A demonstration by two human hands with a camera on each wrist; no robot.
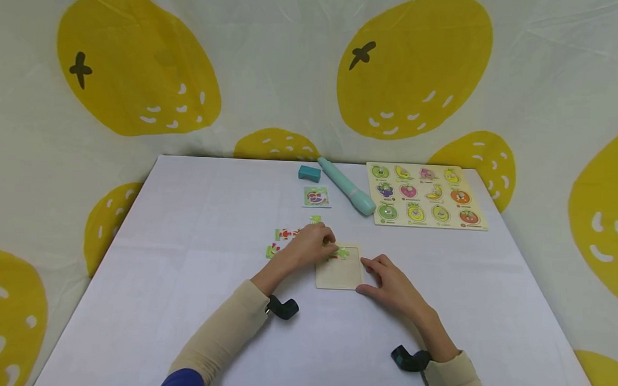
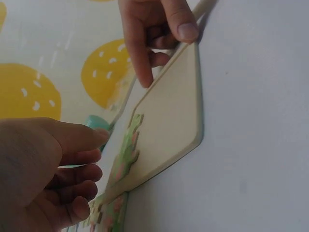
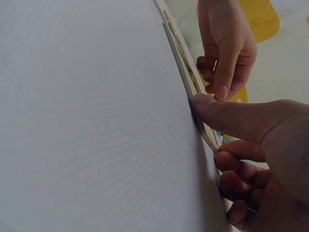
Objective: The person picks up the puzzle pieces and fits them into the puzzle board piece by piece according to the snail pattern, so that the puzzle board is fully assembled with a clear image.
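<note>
A small square wooden puzzle tray [image 1: 339, 276] lies flat on the white table, with green-and-red jigsaw pieces [image 2: 128, 147] along its far side. My left hand [image 1: 311, 244] hovers at the tray's far left corner, thumb forward and fingers curled; I cannot tell whether it pinches a piece. My right hand [image 1: 390, 281] grips the tray's near right corner, thumb at the corner and forefinger along the right edge. Loose jigsaw pieces with red and green print [image 1: 286, 234] lie left of the tray, partly covered by my left hand.
Behind the tray are a square picture card [image 1: 316, 197], a teal block [image 1: 309, 174] and a mint-green pen-shaped device [image 1: 347, 186]. A large wooden fruit board [image 1: 426, 197] lies at the back right. A fruit-print cloth [image 1: 272, 72] hangs behind the table.
</note>
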